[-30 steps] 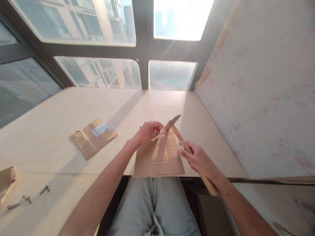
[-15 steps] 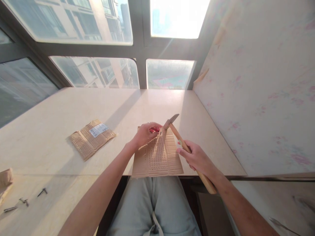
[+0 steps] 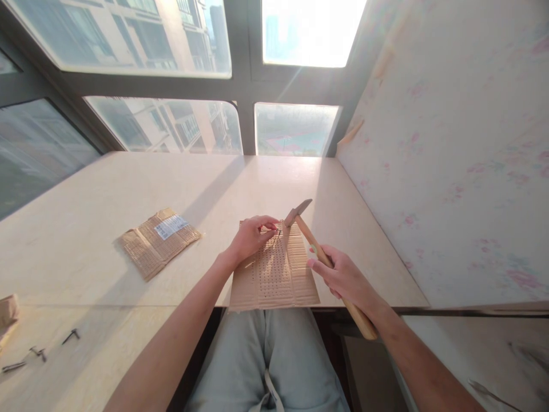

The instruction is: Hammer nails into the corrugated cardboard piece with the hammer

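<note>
One holed cardboard (image 3: 275, 272), one labelled cardboard (image 3: 158, 242), one hammer (image 3: 306, 231) gripped in my right hand (image 3: 338, 271); my left hand (image 3: 252, 238), its earlier red glow mostly faded, pinches one nail (image 3: 279, 232).

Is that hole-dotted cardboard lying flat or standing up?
Flat: the cardboard lies spread on the tabletop, its rows of small holes facing up.

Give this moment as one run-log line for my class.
left hand: fingertips at nail, over dotted cardboard | right hand: grips hammer handle, head near nail | left side: loose nails, labelled cardboard piece
</note>
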Action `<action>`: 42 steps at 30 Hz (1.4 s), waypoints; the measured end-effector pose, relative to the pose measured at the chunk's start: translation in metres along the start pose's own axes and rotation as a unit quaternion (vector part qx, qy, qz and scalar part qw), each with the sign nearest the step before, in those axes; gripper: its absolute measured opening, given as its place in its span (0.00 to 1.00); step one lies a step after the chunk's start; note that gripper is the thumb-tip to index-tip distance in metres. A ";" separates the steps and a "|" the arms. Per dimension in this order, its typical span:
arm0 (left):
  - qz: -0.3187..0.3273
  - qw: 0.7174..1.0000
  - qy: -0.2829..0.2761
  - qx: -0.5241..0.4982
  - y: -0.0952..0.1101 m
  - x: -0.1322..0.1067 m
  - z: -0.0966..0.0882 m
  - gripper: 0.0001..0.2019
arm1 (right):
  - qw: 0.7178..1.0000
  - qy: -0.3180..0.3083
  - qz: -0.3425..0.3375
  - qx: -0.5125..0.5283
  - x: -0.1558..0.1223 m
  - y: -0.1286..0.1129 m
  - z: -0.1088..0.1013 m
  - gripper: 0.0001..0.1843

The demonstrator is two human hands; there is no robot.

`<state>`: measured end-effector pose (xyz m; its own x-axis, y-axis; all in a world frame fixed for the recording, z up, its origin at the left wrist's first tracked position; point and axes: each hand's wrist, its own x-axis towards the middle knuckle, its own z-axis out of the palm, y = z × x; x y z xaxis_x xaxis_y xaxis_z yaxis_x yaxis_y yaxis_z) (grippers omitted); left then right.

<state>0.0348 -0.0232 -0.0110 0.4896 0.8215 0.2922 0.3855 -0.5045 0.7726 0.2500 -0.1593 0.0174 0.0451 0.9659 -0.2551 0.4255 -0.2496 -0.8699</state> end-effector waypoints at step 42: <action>-0.014 0.999 0.006 -0.038 -0.003 -0.005 0.002 0.10 | 1.000 0.007 0.005 0.021 0.001 0.004 0.003 0.15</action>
<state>0.0327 -0.0262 -0.0160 0.4702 0.8383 0.2761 0.3389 -0.4603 0.8206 0.2491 -0.1597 0.0121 0.0614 0.9640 -0.2587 0.3870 -0.2619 -0.8841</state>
